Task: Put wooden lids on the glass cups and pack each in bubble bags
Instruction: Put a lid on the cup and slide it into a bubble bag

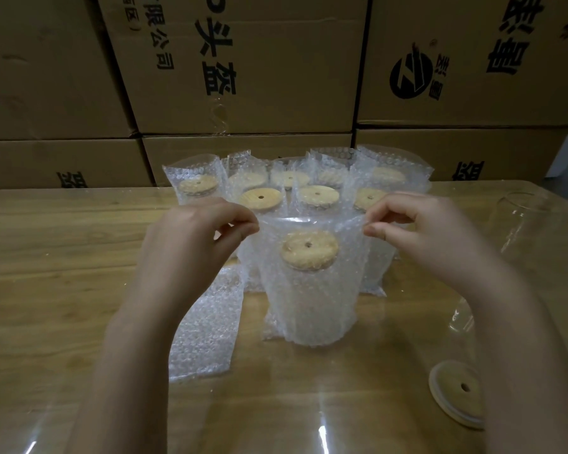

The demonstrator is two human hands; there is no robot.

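A glass cup with a round wooden lid (310, 250) stands upright inside a bubble bag (309, 306) at the middle of the table. My left hand (194, 237) pinches the bag's top edge on the left, and my right hand (420, 231) pinches it on the right. Behind it stand several packed cups (261, 198) with wooden lids in bubble bags. A flat pile of bubble bags (207, 329) lies to the left of the cup. A loose wooden lid (456, 393) lies at the right, partly hidden by my right forearm.
A bare glass cup (522, 221) lies at the far right on the wooden table (63, 257), and another glass (463, 319) shows beside my right arm. Stacked cardboard boxes (243, 77) form a wall right behind the table.
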